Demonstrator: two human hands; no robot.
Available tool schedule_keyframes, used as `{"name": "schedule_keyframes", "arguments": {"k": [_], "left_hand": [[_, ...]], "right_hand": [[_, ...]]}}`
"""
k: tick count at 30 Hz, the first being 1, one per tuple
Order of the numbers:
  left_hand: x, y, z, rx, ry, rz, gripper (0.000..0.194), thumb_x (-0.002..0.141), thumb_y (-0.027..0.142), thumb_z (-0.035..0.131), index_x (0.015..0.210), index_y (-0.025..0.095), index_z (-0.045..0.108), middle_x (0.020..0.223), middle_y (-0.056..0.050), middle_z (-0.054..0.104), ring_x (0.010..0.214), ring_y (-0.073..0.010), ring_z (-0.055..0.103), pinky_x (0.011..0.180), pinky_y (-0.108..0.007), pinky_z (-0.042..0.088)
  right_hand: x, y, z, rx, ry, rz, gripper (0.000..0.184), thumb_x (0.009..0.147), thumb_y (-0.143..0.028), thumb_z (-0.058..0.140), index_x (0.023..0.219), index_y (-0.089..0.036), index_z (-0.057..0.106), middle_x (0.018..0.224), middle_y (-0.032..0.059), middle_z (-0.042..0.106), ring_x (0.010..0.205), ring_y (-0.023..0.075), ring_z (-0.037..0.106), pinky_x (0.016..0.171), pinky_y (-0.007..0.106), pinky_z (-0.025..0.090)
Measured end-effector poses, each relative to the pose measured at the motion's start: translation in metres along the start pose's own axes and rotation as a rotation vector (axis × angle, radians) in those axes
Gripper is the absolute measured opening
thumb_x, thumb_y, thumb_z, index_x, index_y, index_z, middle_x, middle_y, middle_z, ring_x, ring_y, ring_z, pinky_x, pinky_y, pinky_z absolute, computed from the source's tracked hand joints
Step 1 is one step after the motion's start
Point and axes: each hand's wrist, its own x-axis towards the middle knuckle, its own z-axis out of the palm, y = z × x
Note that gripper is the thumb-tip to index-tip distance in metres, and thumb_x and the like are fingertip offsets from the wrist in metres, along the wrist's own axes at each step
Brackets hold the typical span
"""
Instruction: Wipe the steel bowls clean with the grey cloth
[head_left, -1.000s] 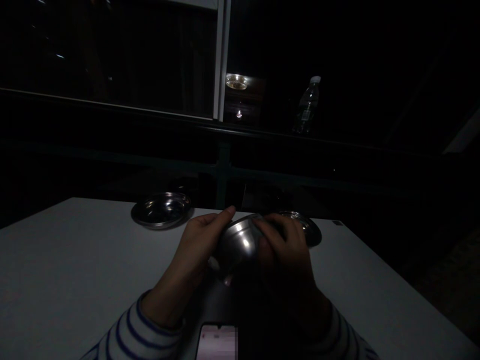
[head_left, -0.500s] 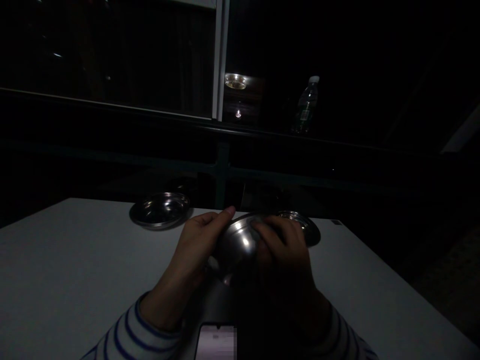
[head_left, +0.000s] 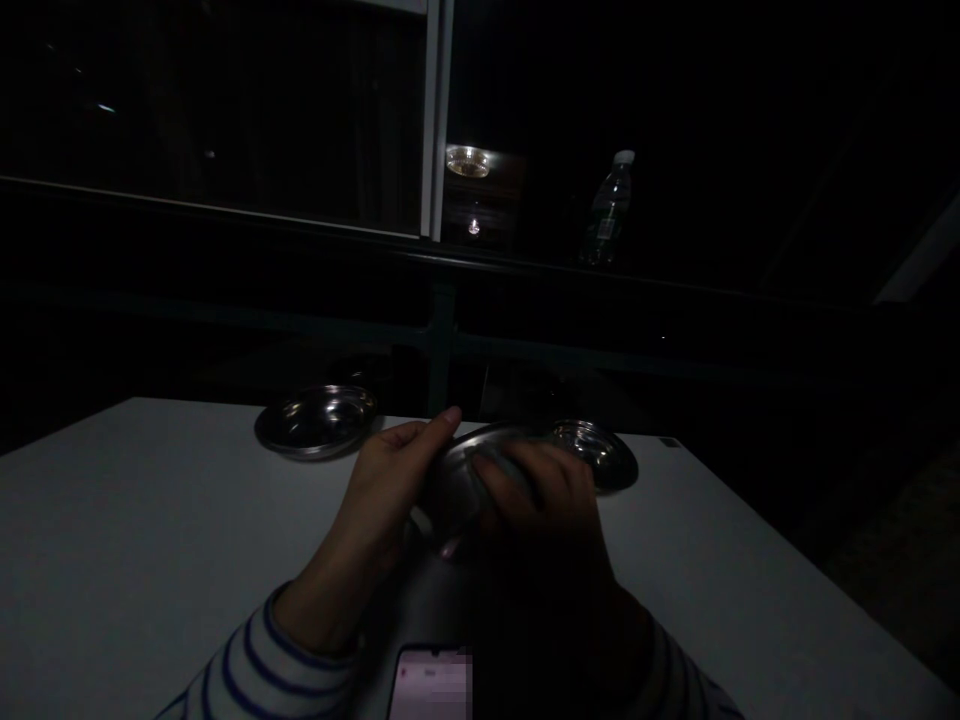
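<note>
A shiny metal bowl [head_left: 448, 497] is held up over the table, tilted with its outer side towards me. My left hand [head_left: 382, 490] grips it by the left rim, thumb on top and pointing up. Against the bowl's outer surface lies my right hand [head_left: 551, 510], fingers bent and pressed together. A dim greyish patch shows under those fingers; whether it is a cloth or only the bowl's metal is too dark to tell. Much of the right hand and the bowl's lower right is in deep shadow.
On the white table [head_left: 187, 530], one metal bowl [head_left: 316, 425] stands at the back left and another [head_left: 600, 455] at the back right. A phone [head_left: 431, 685] with a lit screen lies at the front. A plastic bottle [head_left: 606, 215] stands beyond, by the dark window.
My right hand has slid left across the bowl's outer side, covering more of it. My left hand keeps its grip on the rim. The view has shifted slightly.
</note>
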Motion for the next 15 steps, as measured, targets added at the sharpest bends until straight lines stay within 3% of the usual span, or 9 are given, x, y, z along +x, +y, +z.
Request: {"name": "schedule_keyframes", "arguments": {"k": [4,9,15], "left_hand": [[0.002,-0.001,-0.003,0.002,-0.032,-0.003,0.037,0.061,0.045,0.072,0.05,0.014,0.054,0.043,0.004,0.051,0.04,-0.0064,0.044,0.04,-0.017,0.031],[0.005,0.0,-0.004,-0.087,-0.009,0.002,0.034,0.059,0.043,0.074,0.049,0.015,0.057,0.043,0.004,0.052,0.04,-0.0071,0.047,0.041,-0.018,0.035],[0.005,0.001,-0.005,-0.14,-0.089,-0.008,0.03,0.061,0.039,0.073,0.049,0.014,0.06,0.045,0.002,0.057,0.041,-0.0079,0.051,0.042,-0.018,0.037]], "right_hand": [[0.001,-0.003,-0.001,-0.002,0.01,-0.029,0.029,0.082,-0.03,0.048,0.108,-0.02,0.058,0.108,0.0092,0.052,0.097,0.0244,0.047,0.081,0.04,0.039],[0.002,0.013,-0.011,-0.016,0.056,0.128,0.029,0.084,-0.024,0.043,0.107,-0.015,0.059,0.104,0.0117,0.049,0.095,0.0248,0.045,0.077,0.04,0.042],[0.006,0.017,-0.016,0.007,0.071,0.22,0.03,0.084,-0.02,0.04,0.105,-0.012,0.061,0.101,0.0126,0.052,0.092,0.0246,0.047,0.076,0.04,0.043]]}}
